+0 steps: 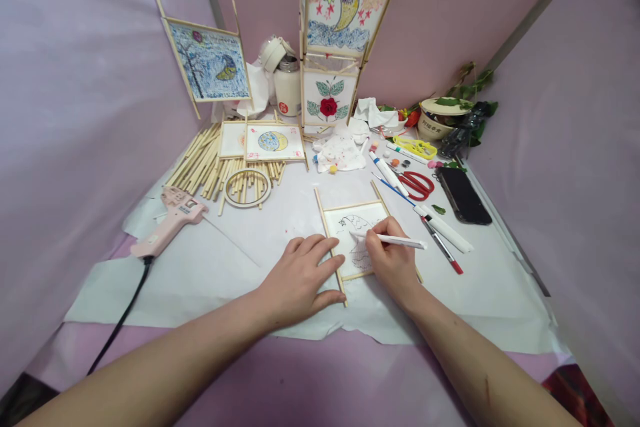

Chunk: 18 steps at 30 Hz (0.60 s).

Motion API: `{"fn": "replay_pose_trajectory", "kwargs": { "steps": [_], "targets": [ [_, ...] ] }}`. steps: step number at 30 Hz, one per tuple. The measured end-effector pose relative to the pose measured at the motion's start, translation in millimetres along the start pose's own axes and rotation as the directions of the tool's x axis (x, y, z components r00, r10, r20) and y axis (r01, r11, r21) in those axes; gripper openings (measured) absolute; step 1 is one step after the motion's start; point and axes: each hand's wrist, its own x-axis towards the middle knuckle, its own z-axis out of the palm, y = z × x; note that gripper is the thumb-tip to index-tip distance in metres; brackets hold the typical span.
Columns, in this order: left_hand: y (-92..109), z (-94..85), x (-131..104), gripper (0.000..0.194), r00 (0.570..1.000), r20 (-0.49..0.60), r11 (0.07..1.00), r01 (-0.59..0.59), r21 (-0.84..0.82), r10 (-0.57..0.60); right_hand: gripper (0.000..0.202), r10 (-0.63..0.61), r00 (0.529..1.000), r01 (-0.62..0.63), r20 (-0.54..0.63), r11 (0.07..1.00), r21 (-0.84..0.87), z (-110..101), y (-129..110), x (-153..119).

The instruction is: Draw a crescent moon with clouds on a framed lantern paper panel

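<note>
A small white panel [345, 257] framed with thin wooden sticks lies flat in front of me. Black outlines are on it: a moon-like curve, a small star and wavy lines below. My right hand [393, 257] pinches a white pen [400, 240], its tip on or just above the drawing. Part of the panel's right side is hidden under that hand. My left hand [305, 273] rests flat with fingers spread, its fingertips over the frame's left stick [320, 203].
Leftward are a pink glue gun [170, 220] with a black cord, a tape roll [247, 188] and a pile of wooden sticks [193, 163]. Rightward lie red-handled scissors [417, 185], a white marker [445, 228], a red-tipped brush [443, 247] and a phone [464, 195]. A framed picture stack [330, 97] stands behind.
</note>
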Motion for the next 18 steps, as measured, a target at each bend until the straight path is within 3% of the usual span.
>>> {"fn": "replay_pose_trajectory", "kwargs": {
  "steps": [18],
  "targets": [
    [0.4,-0.8,1.3,0.053,1.0,-0.007,1.0,-0.001,-0.005,0.001,0.016,-0.021,1.0,0.02,0.016,1.0,0.01,-0.1,-0.7,-1.1]
  ]
}}
